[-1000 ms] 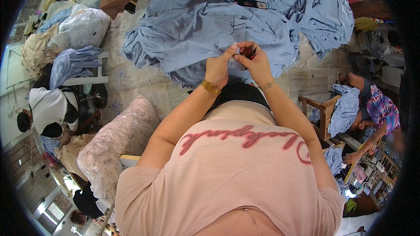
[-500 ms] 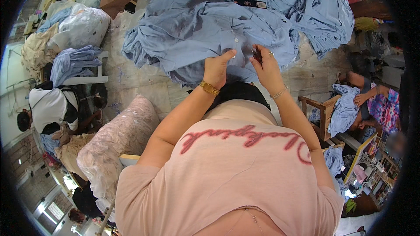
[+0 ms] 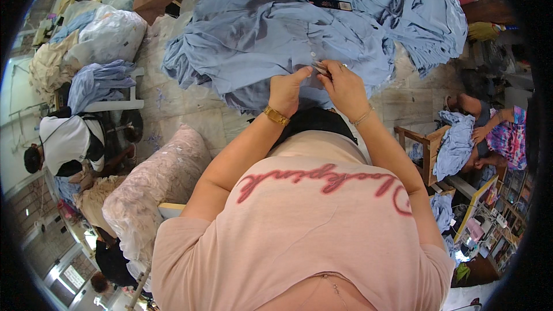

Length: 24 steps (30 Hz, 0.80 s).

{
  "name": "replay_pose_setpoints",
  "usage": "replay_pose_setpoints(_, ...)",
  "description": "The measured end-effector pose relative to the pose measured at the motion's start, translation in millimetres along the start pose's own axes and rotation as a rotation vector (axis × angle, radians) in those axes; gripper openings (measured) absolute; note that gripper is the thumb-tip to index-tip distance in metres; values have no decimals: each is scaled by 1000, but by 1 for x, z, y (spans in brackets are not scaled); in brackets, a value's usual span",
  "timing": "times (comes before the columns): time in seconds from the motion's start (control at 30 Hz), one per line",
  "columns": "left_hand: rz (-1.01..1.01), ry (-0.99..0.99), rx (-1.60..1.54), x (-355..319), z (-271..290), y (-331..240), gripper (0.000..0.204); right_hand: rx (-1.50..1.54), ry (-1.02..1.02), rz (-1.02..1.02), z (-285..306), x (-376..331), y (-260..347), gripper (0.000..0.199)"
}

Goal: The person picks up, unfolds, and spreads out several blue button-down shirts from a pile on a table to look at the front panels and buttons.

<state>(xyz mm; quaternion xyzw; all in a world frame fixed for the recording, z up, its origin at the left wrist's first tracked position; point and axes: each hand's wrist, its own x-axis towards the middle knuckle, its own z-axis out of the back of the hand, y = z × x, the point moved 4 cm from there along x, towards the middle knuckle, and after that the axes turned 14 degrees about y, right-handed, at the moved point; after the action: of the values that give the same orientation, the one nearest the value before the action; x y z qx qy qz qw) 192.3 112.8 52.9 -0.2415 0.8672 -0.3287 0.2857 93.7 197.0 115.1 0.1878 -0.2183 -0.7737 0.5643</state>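
A light blue buttoned shirt [image 3: 259,43] lies spread in front of me, several layers of the same cloth under and around it. My left hand [image 3: 286,92], with a gold watch at the wrist, pinches the shirt's button edge between thumb and fingers. Closed around a small pair of thread snips [image 3: 319,67] is my right hand [image 3: 346,90]; their metal tips reach the cloth beside my left thumb, just below a white button [image 3: 313,55]. Most of the snips is hidden by my fingers. A dark hang tag [image 3: 330,4] rests on the shirt's far part.
More blue garments [image 3: 412,11] are heaped at the far right. A long stuffed plastic sack [image 3: 158,178] leans at my left, near a white stool [image 3: 115,105] bearing blue cloth. People sit at both sides, the right one beside a wooden frame [image 3: 425,150].
My right hand has moved left with the snips, bringing their tips to the cloth by my left thumb. My left hand keeps its pinch in about the same place.
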Motion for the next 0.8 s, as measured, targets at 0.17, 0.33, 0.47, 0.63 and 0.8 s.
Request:
replay_pose_setpoints(0.17, -21, 8, -15, 1, 0, -1, 14, 18, 35, -6, 1, 1, 1, 18)
replay_pose_setpoints(0.33, -8, 12, -27, 0, -1, -1, 15, 41, 53, -39, -2, 2, -1, 19)
replay_pose_setpoints(0.47, -5, 15, -45, 0, -1, -2, 15, 60, 54, -20, -2, 3, -2, 20)
replay_pose_setpoints(0.63, 52, 63, -62, 1, -5, -4, 23, 289, -168, -134, -12, 0, -30, 22)
replay_pose_setpoints(0.8, 94, 102, -136, 1, -5, -4, 24, 658, -112, -235, -16, -11, -38, 28)
